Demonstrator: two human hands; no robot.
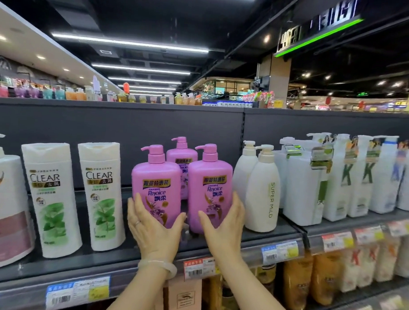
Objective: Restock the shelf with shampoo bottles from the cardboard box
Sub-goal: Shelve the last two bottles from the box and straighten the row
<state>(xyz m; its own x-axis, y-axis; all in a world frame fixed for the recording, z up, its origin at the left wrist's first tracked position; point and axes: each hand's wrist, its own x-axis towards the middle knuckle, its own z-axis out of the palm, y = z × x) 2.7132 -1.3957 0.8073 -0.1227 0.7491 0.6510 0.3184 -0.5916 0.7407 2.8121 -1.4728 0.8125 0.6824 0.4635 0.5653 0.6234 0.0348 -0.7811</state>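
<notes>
Your left hand [153, 229] cups the left purple bottle [156, 185], fingers spread; your right hand [224, 227] likewise holds the right bottle [210, 185], both upright on the shelf [102, 259].

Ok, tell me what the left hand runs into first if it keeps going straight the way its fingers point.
The left hand already holds the front left purple bottle. Straight on, probably the rear purple bottle; depth is unclear.

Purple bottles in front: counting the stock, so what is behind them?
One more purple bottle stands behind the two front bottles, showing in the gap between them. Anything directly behind either is hidden.
</notes>
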